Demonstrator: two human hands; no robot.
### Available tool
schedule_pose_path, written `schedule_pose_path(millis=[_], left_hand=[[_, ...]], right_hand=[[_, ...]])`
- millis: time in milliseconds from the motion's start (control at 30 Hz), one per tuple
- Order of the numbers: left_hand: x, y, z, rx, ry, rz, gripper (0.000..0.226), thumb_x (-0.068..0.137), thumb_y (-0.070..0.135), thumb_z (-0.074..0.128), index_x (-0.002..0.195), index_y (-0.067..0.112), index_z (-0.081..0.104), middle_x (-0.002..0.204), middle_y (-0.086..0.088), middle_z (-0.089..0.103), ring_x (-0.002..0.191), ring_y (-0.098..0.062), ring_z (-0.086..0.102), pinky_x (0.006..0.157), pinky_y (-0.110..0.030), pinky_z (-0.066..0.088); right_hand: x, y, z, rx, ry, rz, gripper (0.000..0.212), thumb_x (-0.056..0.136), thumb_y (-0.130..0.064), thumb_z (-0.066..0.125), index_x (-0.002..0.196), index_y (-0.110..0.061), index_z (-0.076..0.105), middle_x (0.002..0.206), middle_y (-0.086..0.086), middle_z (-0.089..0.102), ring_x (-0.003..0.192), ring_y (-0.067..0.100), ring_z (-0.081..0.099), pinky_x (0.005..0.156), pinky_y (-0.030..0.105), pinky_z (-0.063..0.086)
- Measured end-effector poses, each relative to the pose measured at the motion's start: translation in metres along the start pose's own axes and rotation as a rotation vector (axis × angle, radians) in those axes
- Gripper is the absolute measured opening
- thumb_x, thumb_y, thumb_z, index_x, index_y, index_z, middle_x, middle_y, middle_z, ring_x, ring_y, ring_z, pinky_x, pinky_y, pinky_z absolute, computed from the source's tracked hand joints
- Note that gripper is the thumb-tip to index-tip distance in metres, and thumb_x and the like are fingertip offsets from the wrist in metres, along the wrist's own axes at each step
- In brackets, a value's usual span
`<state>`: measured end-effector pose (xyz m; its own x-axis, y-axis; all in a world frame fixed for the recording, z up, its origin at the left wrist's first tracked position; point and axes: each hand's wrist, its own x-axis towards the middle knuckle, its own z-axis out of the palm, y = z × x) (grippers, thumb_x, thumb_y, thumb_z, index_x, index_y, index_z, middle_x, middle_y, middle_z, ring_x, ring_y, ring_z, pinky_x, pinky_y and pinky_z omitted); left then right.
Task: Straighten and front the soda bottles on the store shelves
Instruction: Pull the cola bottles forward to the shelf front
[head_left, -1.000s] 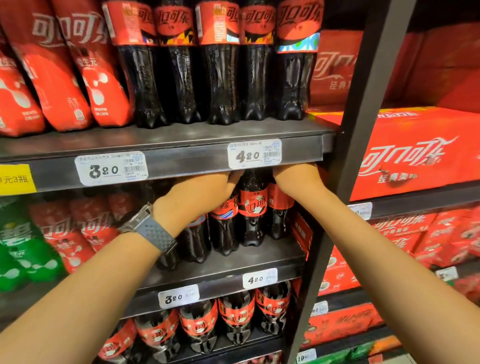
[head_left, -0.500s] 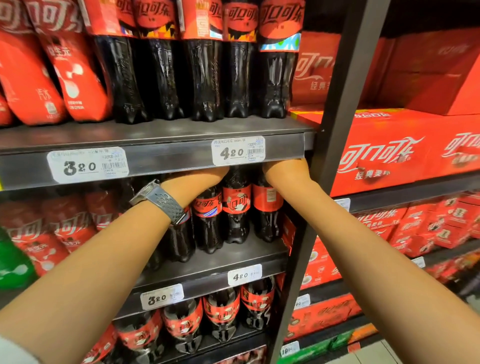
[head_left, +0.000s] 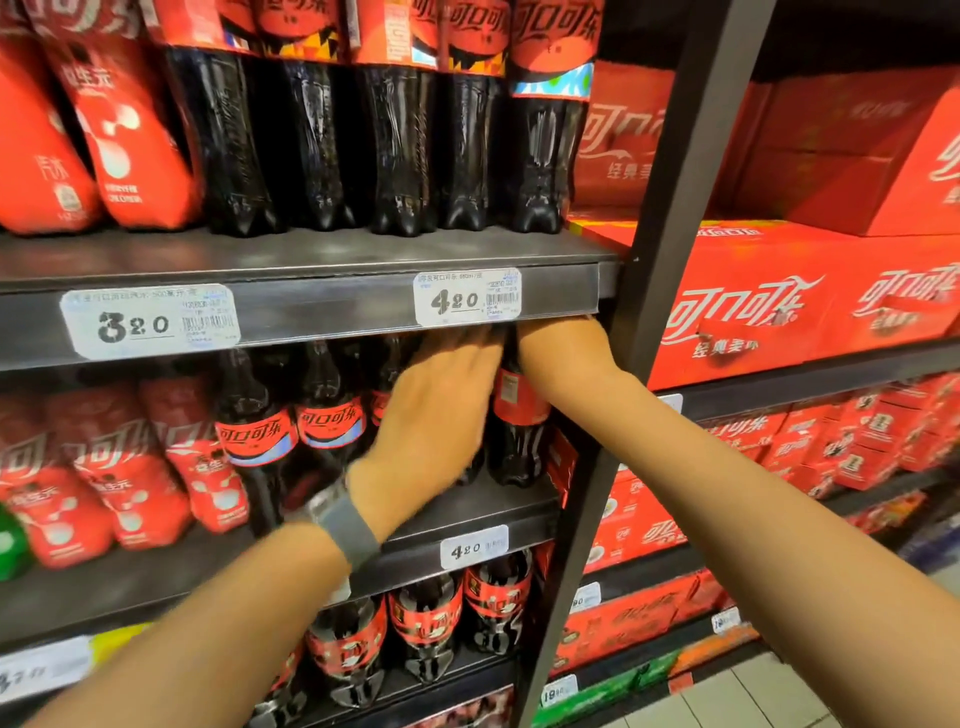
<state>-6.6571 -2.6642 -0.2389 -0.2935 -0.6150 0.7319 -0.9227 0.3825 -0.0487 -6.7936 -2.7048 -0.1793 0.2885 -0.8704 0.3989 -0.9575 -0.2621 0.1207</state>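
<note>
Dark cola bottles with red labels stand in a row on the middle shelf (head_left: 467, 514). My left hand (head_left: 436, 410), a grey watch on its wrist, lies over the front of one bottle, which it mostly hides, with fingers curled around its shoulder. My right hand (head_left: 561, 353) reaches under the upper shelf edge and grips the top of the rightmost cola bottle (head_left: 519, 410); its fingers are hidden. Two more bottles (head_left: 257, 441) stand to the left with labels facing out.
Taller cola bottles (head_left: 400, 145) fill the top shelf, and more stand on the shelf below (head_left: 426, 623). Red-wrapped bottles (head_left: 130, 483) sit at the left. A black upright post (head_left: 670, 234) borders the bay; red cartons (head_left: 753, 312) fill the shelves to the right.
My left hand has drawn back out from under the shelf edge and shifted right, now covering a front bottle. My right hand stays at the rightmost bottle's top.
</note>
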Motion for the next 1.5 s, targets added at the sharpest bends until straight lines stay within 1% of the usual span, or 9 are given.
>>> schedule_pose_path(millis=[67, 267, 367, 467, 567, 733, 967, 1100, 1500], left_hand=[[-0.039, 0.029, 0.017, -0.244, -0.011, -0.026, 0.042, 0.090, 0.013, 0.053, 0.131, 0.005, 0.051, 0.127, -0.010, 0.053, 0.115, -0.029, 0.050, 0.100, -0.038, 0.040], [-0.093, 0.076, 0.061, -0.810, -0.368, -0.686, 0.057, 0.097, 0.028, 0.049, 0.149, 0.022, 0.027, 0.152, 0.007, 0.031, 0.137, -0.012, 0.034, 0.112, -0.031, 0.032], [-0.086, 0.078, 0.068, -0.965, -0.253, -0.728, 0.058, 0.096, 0.016, 0.051, 0.150, 0.018, 0.028, 0.154, 0.003, 0.030, 0.141, -0.011, 0.029, 0.115, -0.035, 0.027], [-0.081, 0.071, 0.074, -1.074, -0.248, -0.829, 0.056, 0.099, 0.011, 0.043, 0.151, 0.021, 0.025, 0.155, 0.003, 0.027, 0.141, -0.010, 0.027, 0.116, -0.037, 0.025], [-0.081, 0.067, 0.079, -1.170, -0.288, -0.890, 0.054, 0.099, 0.016, 0.038, 0.150, 0.031, 0.025, 0.154, 0.010, 0.028, 0.138, -0.008, 0.032, 0.113, -0.040, 0.032], [-0.084, 0.072, 0.081, -1.264, -0.332, -0.944, 0.051, 0.097, 0.025, 0.040, 0.145, 0.041, 0.031, 0.147, 0.006, 0.043, 0.131, -0.013, 0.045, 0.108, -0.045, 0.039], [-0.087, 0.060, 0.084, -1.307, -0.290, -1.002, 0.045, 0.096, 0.028, 0.044, 0.137, 0.046, 0.041, 0.114, 0.030, 0.055, 0.096, 0.025, 0.051, 0.086, -0.017, 0.043], [-0.096, 0.068, 0.081, -1.329, -0.292, -0.965, 0.040, 0.101, 0.027, 0.040, 0.139, 0.038, 0.042, 0.142, 0.019, 0.042, 0.127, 0.007, 0.040, 0.114, -0.031, 0.029], [-0.097, 0.068, 0.096, -1.445, -0.352, -0.971, 0.047, 0.102, 0.027, 0.035, 0.149, 0.025, 0.027, 0.154, 0.012, 0.026, 0.138, 0.001, 0.027, 0.119, -0.034, 0.019]], right_hand=[[-0.012, -0.002, -0.005, -0.022, -0.024, -0.052, 0.035, 0.091, -0.010, 0.049, 0.125, -0.009, 0.054, 0.127, 0.017, 0.054, 0.115, 0.036, 0.051, 0.091, 0.040, 0.043], [-0.041, -0.005, -0.024, -0.135, 0.086, -0.163, 0.035, 0.081, 0.004, 0.036, 0.107, -0.003, 0.059, 0.106, 0.020, 0.061, 0.094, 0.038, 0.057, 0.072, 0.037, 0.042], [-0.095, 0.000, 0.014, 0.235, 0.187, -0.266, 0.053, 0.080, 0.007, 0.034, 0.131, 0.005, 0.044, 0.134, 0.025, 0.046, 0.125, 0.038, 0.043, 0.104, 0.043, 0.039], [-0.134, -0.009, 0.060, 1.041, -0.071, 0.054, 0.042, 0.097, -0.015, 0.042, 0.137, -0.026, 0.037, 0.138, -0.008, 0.045, 0.133, 0.009, 0.038, 0.103, 0.009, 0.027], [-0.124, -0.023, 0.097, 1.220, -0.142, 0.496, 0.053, 0.101, -0.036, 0.034, 0.149, -0.018, 0.024, 0.153, -0.001, 0.031, 0.140, 0.013, 0.029, 0.111, 0.022, 0.024], [-0.097, -0.032, 0.115, 1.464, -0.007, 0.671, 0.053, 0.102, -0.039, 0.027, 0.149, -0.015, 0.026, 0.154, 0.001, 0.029, 0.140, 0.011, 0.028, 0.112, 0.024, 0.021], [-0.131, -0.047, 0.127, 1.380, -0.107, 0.606, 0.067, 0.093, -0.055, 0.027, 0.152, -0.026, 0.014, 0.155, -0.007, 0.024, 0.136, 0.002, 0.027, 0.104, 0.020, 0.024], [-0.097, -0.028, 0.125, 1.536, 0.038, 0.687, 0.051, 0.103, -0.034, 0.029, 0.151, -0.019, 0.022, 0.153, -0.003, 0.029, 0.127, -0.002, 0.030, 0.101, 0.017, 0.024], [-0.097, -0.025, 0.138, 1.470, -0.044, 0.635, 0.051, 0.103, -0.030, 0.029, 0.151, -0.018, 0.019, 0.156, -0.005, 0.021, 0.141, 0.005, 0.020, 0.108, 0.016, 0.015]])
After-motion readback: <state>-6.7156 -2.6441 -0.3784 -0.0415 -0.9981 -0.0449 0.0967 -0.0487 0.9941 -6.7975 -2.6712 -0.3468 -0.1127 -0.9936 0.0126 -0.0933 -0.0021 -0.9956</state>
